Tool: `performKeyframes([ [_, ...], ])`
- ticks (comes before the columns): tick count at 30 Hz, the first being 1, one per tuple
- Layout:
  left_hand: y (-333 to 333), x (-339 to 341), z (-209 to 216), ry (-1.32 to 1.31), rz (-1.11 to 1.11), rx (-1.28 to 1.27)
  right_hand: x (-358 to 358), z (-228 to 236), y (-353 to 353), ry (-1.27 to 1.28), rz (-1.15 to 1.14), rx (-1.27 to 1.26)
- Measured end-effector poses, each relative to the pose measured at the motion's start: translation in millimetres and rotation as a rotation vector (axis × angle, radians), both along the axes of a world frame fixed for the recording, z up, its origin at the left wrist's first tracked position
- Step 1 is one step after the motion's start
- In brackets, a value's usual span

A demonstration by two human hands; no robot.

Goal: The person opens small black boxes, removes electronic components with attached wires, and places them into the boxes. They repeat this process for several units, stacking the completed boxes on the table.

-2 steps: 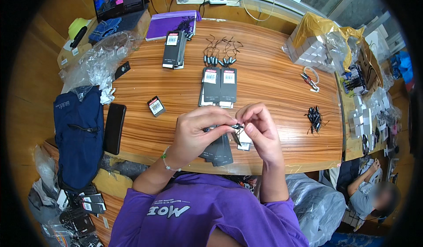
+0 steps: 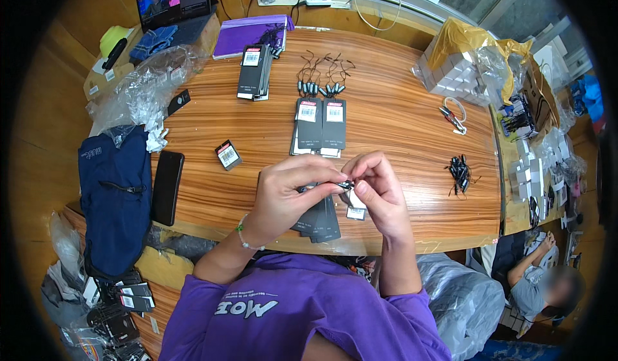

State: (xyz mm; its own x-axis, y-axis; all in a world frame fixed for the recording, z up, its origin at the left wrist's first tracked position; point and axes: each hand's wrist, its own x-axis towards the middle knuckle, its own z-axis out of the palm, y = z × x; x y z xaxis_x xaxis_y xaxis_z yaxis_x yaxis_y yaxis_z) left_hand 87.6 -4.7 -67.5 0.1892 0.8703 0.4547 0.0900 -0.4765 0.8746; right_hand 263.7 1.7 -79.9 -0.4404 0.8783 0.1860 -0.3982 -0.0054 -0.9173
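Over the table's front part, my left hand (image 2: 290, 184) pinches a small black tag string (image 2: 346, 185) with its thumb and index finger. Close against it, my right hand (image 2: 381, 197) has its fingertips curled together at the string's other end. Partly hidden below the hands, several dark hang tags (image 2: 322, 222) lie fanned out. A tag with a white label (image 2: 356, 210) shows under my right hand; whether it hangs from the string I cannot tell. Just beyond my fingers are stacked black hang tags (image 2: 322, 126) with white-and-red stickers, their black strings (image 2: 322, 74) spread out behind.
Another tag stack (image 2: 254, 71) stands by a purple notebook (image 2: 228, 38). A small labelled tag (image 2: 228, 155), a phone (image 2: 167, 188) and a navy pouch (image 2: 116, 200) lie left. Rightward are loose black strings (image 2: 459, 174) and bagged white boxes (image 2: 454, 77). Another person (image 2: 534, 284) sits at right.
My right hand has shifted slightly left, closer to my left fingertips. The dark strand that hung between the hands now shows less.
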Motion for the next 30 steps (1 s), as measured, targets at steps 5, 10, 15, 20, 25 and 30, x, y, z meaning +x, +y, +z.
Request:
performKeyframes([
  [5,-2,3,-1,-0.026,-0.028,-0.041,-5,-13,2,0.145,0.071,-0.077],
  [10,0,4,-4,-0.040,-0.020,-0.034,-8,-13,5,0.205,0.120,-0.122],
  [15,0,4,-9,-0.020,-0.011,0.013,-9,-16,5,0.208,0.164,-0.155],
  [20,6,2,-1,0.147,0.071,0.115,-8,-24,4,0.014,0.073,-0.138],
  [25,18,2,-9,0.247,0.150,0.180,-18,-20,4,0.076,-0.012,-0.324],
  [30,-4,9,-19,0.110,-0.019,-0.158,-18,-26,10,0.306,-0.093,-0.294],
])
